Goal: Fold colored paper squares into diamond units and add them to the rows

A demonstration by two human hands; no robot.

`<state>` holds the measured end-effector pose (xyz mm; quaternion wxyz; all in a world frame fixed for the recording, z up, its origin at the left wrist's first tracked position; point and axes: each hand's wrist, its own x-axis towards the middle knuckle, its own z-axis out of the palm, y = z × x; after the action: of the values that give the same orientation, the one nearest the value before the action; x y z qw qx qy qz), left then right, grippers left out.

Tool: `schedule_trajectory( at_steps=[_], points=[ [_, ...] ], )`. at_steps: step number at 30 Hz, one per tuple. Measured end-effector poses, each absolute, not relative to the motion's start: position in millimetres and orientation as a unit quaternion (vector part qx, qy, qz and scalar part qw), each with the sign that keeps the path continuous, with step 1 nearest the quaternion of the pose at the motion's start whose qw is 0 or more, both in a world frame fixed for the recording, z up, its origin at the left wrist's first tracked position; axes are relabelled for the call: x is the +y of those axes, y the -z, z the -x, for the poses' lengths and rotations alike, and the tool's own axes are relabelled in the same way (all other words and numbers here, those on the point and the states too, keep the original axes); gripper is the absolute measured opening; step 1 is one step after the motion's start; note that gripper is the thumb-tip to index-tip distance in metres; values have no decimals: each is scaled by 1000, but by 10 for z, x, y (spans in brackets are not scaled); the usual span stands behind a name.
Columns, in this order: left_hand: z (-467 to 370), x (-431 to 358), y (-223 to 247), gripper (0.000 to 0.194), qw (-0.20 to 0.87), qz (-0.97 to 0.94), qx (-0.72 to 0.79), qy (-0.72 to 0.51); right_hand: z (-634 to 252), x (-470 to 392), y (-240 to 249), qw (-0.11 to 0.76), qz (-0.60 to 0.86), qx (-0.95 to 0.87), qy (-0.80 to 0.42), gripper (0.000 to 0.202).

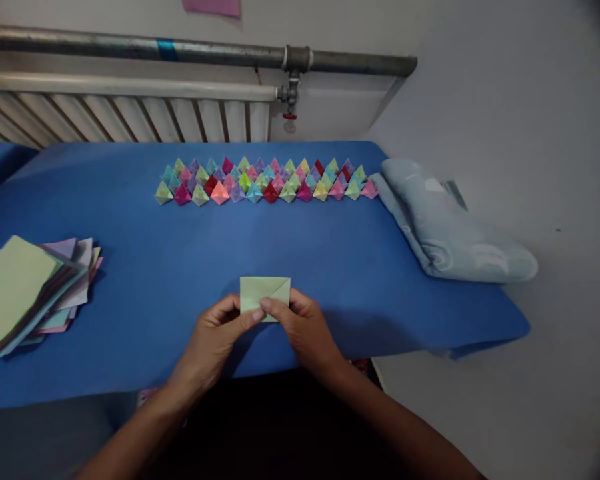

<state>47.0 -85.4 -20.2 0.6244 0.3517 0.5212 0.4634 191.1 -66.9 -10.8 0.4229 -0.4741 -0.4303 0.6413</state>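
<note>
A small square of folded light green paper [255, 291] is held up between my two hands, with a diagonal crease near its upper right corner. My left hand [219, 333] pinches its lower left side, thumb on the front face. On the lower right side, my right hand [307, 328] grips it too, its thumb tip close to the other thumb near the middle. The fingers behind the paper are partly hidden. Beyond the hands, several rows of small folded paper pieces [255, 192] in many colours stand on the blue table cover [180, 253].
At the left lies a loose stack of coloured paper sheets [17, 287], light green on top. A folded pale blue blanket [445, 227] rests at the right edge. Behind the table are a white radiator [130, 120] and a metal pipe [220, 52]; a wall rises at the right.
</note>
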Motion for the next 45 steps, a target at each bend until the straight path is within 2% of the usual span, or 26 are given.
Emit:
schedule_trajectory(
  at_steps=[12,16,19,24,26,28,32,38,45],
  points=[
    [-193,-706,37,28,580,-482,561,-340,-2012,-645,103,322,486,-511,-632,18],
    [-128,-675,62,24,535,-561,548,-314,-2051,-626,137,299,492,-555,-601,16],
    [-90,-613,82,14,409,-679,502,-345,-2088,-567,176,315,478,-685,-451,18],
    [-47,-539,179,9,97,-848,395,-339,-2134,-450,251,313,366,-872,-81,17],
    [-48,-556,232,10,3,-871,373,-320,-2147,-442,291,306,344,-888,-1,19],
    [-58,-598,282,11,-48,-880,359,-307,-2159,-465,340,295,335,-894,31,21],
    [-71,-721,356,13,-64,-892,347,-283,-2205,-579,428,278,314,-907,39,18],
    [-31,-874,373,15,27,-901,366,-231,-2327,-772,418,206,346,-914,-52,16],
    [-21,-922,398,15,24,-893,386,-231,-2424,-869,392,218,396,-886,-102,15]
  ],
)
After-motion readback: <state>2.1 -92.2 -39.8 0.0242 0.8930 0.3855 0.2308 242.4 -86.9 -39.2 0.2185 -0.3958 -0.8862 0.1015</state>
